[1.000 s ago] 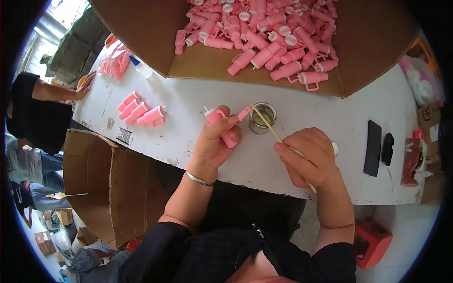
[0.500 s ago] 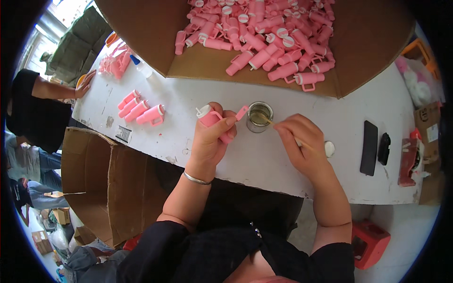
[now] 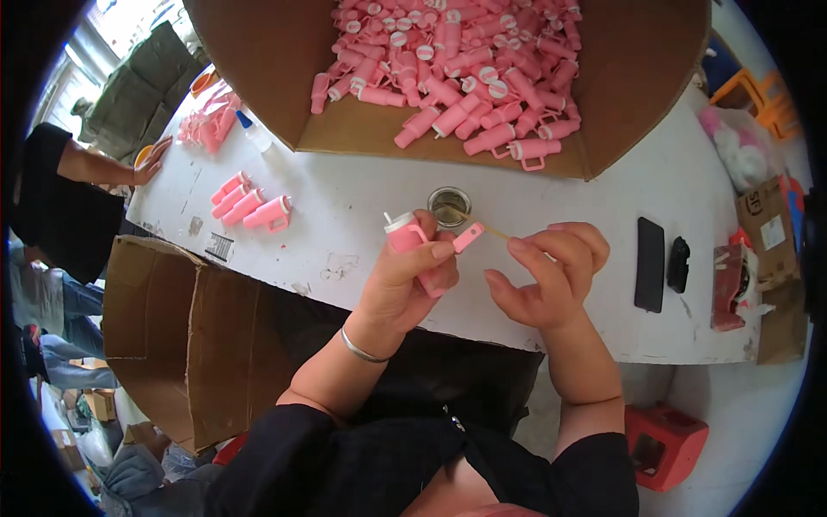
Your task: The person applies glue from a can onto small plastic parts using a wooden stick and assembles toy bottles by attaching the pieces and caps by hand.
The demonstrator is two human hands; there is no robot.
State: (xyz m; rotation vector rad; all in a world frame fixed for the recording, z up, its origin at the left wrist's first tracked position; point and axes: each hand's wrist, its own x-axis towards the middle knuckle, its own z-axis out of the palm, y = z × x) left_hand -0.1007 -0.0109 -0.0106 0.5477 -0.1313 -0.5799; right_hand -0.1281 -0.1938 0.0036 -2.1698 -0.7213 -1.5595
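My left hand is closed round a miniature pink tumbler with a white lid, a short straw and a side handle. A flat pink tab with a small hole sticks out past its thumb. Just beyond stands an open metal tin, and a thin yellowish stick leans out of it. My right hand has its fingers spread and thumb apart. Its index fingertip is at the stick's outer end; whether they touch I cannot tell.
A large cardboard box holds many pink tumblers. Several more tumblers lie at left, near a blue-capped bottle and a pink bag. A black phone-like slab lies right. Another person's hand rests at the far left edge.
My left hand has moved right and toward me with the tumbler and tab. My right hand's fingers have opened from their grip on the stick, which now leans in the tin.
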